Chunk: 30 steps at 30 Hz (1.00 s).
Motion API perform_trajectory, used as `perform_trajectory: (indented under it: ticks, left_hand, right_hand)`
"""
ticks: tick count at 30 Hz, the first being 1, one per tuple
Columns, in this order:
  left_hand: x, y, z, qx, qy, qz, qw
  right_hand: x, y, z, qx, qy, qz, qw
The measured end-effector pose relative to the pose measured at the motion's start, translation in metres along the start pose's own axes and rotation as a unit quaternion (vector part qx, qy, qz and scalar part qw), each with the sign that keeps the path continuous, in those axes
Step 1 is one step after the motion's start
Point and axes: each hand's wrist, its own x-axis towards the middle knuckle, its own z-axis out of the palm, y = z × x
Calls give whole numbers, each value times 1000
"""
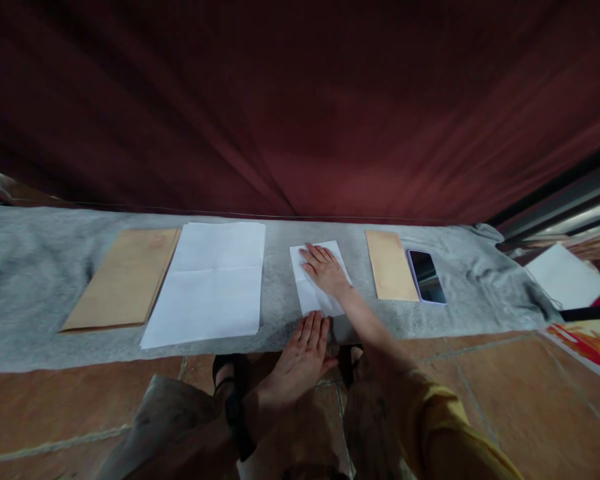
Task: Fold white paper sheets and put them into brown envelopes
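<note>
A folded sheet of white paper (307, 291) lies on the grey cloth in front of me. My right hand (325, 270) rests flat on its upper part, fingers stretched out and slightly spread. At the paper's near edge, my left hand (305, 350) lies with straight fingers, the fingertips touching that edge. Neither hand grips anything. To the left is a stack of white paper sheets (213, 283) with crease lines across it. A single brown envelope (391, 267) lies to the right of the folded paper.
Larger brown envelopes (125, 280) are piled at the left. A phone (427, 277) in a pale purple case lies beside the single envelope. Grey cloth (485, 287) covers the narrow surface. Behind it hangs a dark red curtain (300, 120); tiled floor (530, 380) shows below.
</note>
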Motion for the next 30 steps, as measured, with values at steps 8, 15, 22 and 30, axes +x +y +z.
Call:
perform_trajectory:
  ticks: [8,15,22,30]
  left_hand:
    - [8,-16,-12,-56,23,-19,998]
    - [21,-53,-10,-59,65,-123,989]
    - [24,-55,-6,-91,60,-110,988]
    - [25,-59,-6,-118,52,-99,987]
  right_hand:
    - [-6,8,-16,36,3,11,999]
    - [-28,28,-40,27,-1,164,986]
    - [-47,25,-57,-3,-62,280,958]
    - [-64,25,-63,53,-76,314,945]
